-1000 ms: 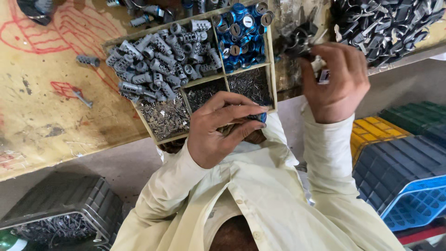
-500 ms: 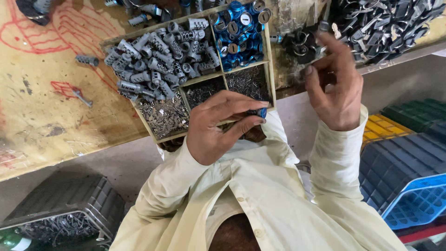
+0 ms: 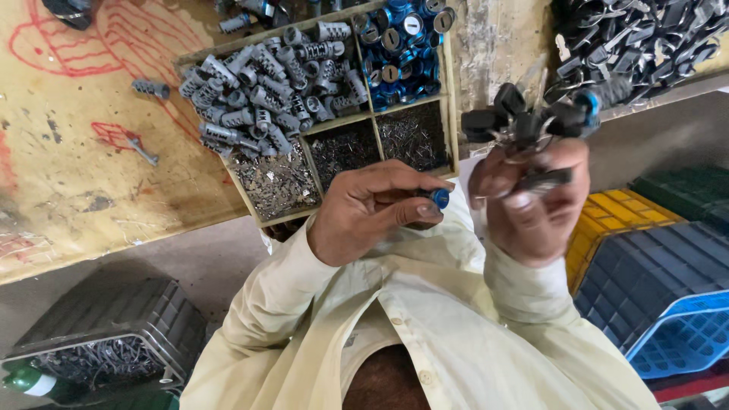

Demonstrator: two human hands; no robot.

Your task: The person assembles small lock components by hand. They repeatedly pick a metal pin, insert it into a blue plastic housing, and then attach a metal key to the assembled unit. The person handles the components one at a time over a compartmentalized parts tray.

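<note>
Both arms are seen from above, bent at the elbows and raised in front of the chest, covered to the wrists by pale cream sleeves. The left hand (image 3: pixel 372 212) is held palm-down, knuckles toward the camera, fingers curled inward; thumb and forefinger are pinched together at the tips. The right hand (image 3: pixel 531 197) is lifted slightly higher and just beside the left, back of the hand turned to the camera, fingers closed in a loose fist with the thumb laid across the front. The two hands are kept apart, not touching. Both wrists are slightly flexed.
</note>
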